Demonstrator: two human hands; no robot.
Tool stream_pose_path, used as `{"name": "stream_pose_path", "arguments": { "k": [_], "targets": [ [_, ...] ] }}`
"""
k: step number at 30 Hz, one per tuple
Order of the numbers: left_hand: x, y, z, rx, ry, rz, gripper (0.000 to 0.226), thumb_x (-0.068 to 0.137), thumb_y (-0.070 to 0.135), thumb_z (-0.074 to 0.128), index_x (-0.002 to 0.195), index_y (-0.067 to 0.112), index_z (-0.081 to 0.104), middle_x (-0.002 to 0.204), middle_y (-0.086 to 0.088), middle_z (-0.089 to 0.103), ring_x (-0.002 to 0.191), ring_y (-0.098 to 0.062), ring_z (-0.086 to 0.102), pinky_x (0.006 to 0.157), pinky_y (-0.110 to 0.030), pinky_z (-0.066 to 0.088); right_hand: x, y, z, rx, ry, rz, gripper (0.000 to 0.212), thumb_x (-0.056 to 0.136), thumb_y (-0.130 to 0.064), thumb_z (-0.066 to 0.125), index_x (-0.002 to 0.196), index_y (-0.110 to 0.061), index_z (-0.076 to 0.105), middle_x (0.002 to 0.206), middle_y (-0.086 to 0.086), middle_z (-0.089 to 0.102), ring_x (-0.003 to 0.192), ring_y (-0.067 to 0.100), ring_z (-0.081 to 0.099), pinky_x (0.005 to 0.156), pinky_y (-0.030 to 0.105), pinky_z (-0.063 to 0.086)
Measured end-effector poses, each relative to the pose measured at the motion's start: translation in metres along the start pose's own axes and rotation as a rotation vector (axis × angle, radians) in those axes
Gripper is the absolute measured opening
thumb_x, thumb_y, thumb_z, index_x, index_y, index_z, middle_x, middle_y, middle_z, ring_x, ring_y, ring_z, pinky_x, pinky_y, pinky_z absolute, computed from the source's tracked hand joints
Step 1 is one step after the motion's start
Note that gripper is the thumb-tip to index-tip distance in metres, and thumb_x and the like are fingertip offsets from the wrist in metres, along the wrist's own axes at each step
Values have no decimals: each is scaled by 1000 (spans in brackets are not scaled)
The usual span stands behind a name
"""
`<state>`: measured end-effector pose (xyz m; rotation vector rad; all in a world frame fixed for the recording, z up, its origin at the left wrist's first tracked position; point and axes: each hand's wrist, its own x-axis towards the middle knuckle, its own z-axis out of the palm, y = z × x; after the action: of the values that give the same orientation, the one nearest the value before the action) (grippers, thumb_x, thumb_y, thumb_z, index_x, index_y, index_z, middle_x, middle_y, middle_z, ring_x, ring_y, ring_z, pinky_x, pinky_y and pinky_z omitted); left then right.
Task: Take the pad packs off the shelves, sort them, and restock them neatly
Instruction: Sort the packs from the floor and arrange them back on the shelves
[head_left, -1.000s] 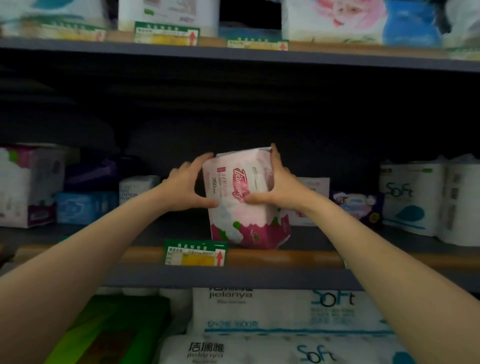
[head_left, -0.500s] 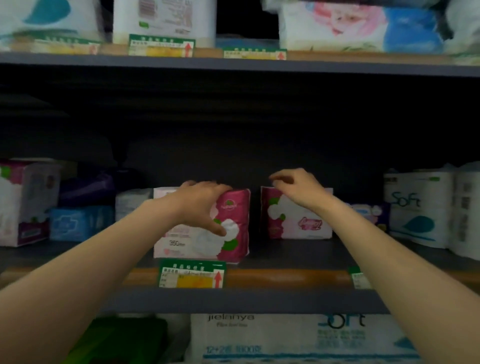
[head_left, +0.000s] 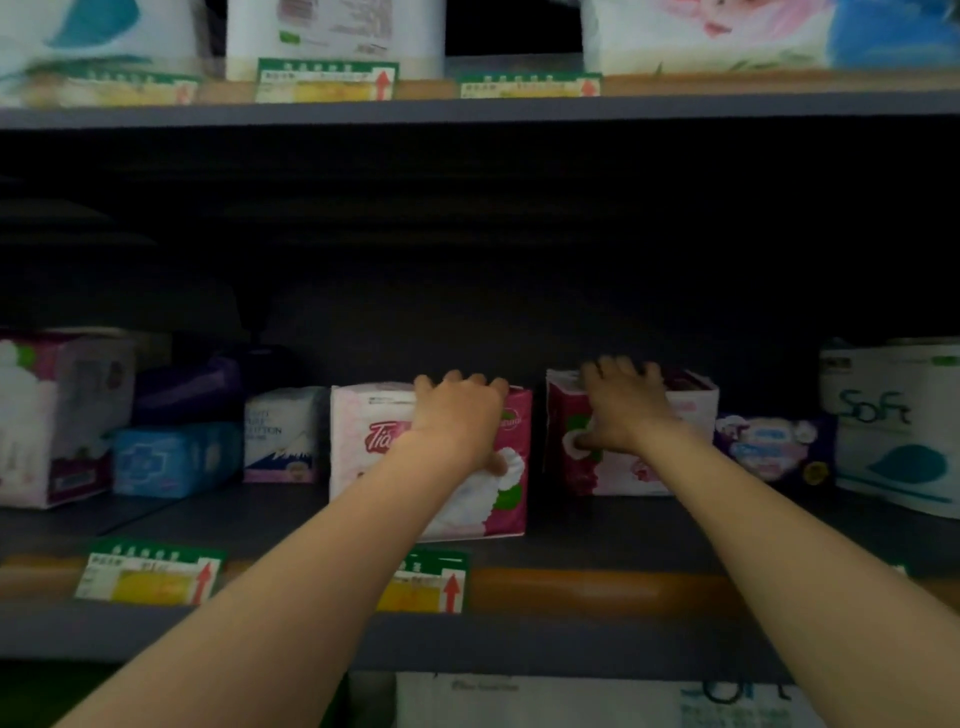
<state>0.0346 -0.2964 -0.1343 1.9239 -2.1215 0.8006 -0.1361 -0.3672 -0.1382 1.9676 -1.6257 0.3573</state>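
A pink and white pad pack (head_left: 363, 457) stands upright on the middle shelf (head_left: 597, 530). My left hand (head_left: 460, 415) grips it, fingers hooked over its top edge and thumb on its front. To its right stands a second pink and white pad pack (head_left: 691, 410), a little further back. My right hand (head_left: 621, 410) holds that one, fingers over the top and thumb on the front face. A small gap separates the two packs.
Left of the packs sit a white cotton pack (head_left: 283, 434), a blue pack (head_left: 171, 460), a purple pack (head_left: 192, 384) and a tall pink pack (head_left: 57, 415). On the right lie a purple pack (head_left: 774, 449) and Soft tissue rolls (head_left: 893, 426). Price tags (head_left: 148, 574) line the shelf edge.
My left hand laid the first pack down facing front and now hooks over its top. My right hand left it and reached onto the second pack behind. The view moved closer.
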Motion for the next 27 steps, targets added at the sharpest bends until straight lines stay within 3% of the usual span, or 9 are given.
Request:
{"name": "stream_pose_path", "arguments": {
  "k": [2, 5, 7, 10, 13, 15, 20, 24, 27],
  "targets": [
    [1, 1, 0, -4, -5, -5, 84, 77, 49, 69, 142, 19, 26, 140, -6, 40, 129, -30, 37, 104, -51, 29, -8, -3, -7, -35, 67, -52, 102, 72, -56, 68, 148, -22, 10, 147, 11, 25, 135, 30, 24, 110, 50, 16],
    [0, -2, -6, -12, -26, 32, 88, 75, 52, 69, 145, 22, 23, 143, -5, 37, 131, -29, 34, 106, -51, 27, -17, 1, -14, -58, -112, -18, 126, 64, -60, 74, 146, -34, -18, 155, 14, -1, 141, 41, 5, 112, 58, 1],
    [1, -15, -17, -34, -94, 70, 89, 73, 55, 69, 145, 28, 24, 143, -3, 35, 132, -29, 30, 106, -50, 27, -21, 4, -17, -47, -213, -5, 128, 65, -53, 77, 145, -36, -22, 155, 16, 6, 138, 43, 13, 112, 57, 10],
    [2, -56, -29, -23, -325, -12, 102, 67, 61, 70, 148, 35, 12, 150, -3, 26, 137, -32, 22, 110, -50, 24, -32, -3, -19, -98, -198, -64, 122, 69, -43, 77, 147, -34, -16, 149, 15, 21, 132, 39, 27, 108, 52, 24],
    [2, -87, -22, -313, -560, -128, 107, 64, 54, 77, 147, 28, 14, 137, -3, 48, 121, -24, 51, 106, -45, 38, -44, -4, -17, -75, -130, -44, 119, 69, -42, 77, 148, -33, -11, 146, 13, 25, 130, 38, 30, 106, 51, 27],
    [-1, -89, -20, -343, -530, -115, 103, 63, 55, 77, 144, 29, 20, 131, -2, 52, 116, -24, 54, 103, -44, 42, -51, -6, -24, -9, -70, -1, 116, 69, -44, 76, 148, -32, -9, 144, 12, 27, 128, 37, 32, 105, 50, 29],
    [-21, -87, -35, -31, -368, -191, 119, 56, 79, 63, 148, 23, 14, 152, -13, 17, 139, -34, 14, 111, -51, 14, -62, -29, -55, 144, 98, 58, 115, 69, -46, 75, 148, -29, -6, 141, 11, 29, 125, 37, 34, 100, 49, 33],
    [-50, -96, -48, -90, -366, -227, 110, 57, 80, 61, 142, 18, 32, 147, -16, 23, 135, -36, 19, 110, -51, 16, -75, -46, -82, 104, 160, 67, 112, 70, -46, 75, 149, -28, -3, 142, 13, 27, 125, 38, 33, 100, 48, 33],
    [-69, -100, -52, -260, -245, -215, 101, 62, 73, 65, 136, 10, 36, 140, -15, 38, 131, -36, 32, 113, -54, 6, -84, -52, -105, 84, 221, 103, 111, 68, -45, 76, 149, -27, 1, 141, 14, 28, 123, 38, 35, 98, 48, 35]
  ]
}}
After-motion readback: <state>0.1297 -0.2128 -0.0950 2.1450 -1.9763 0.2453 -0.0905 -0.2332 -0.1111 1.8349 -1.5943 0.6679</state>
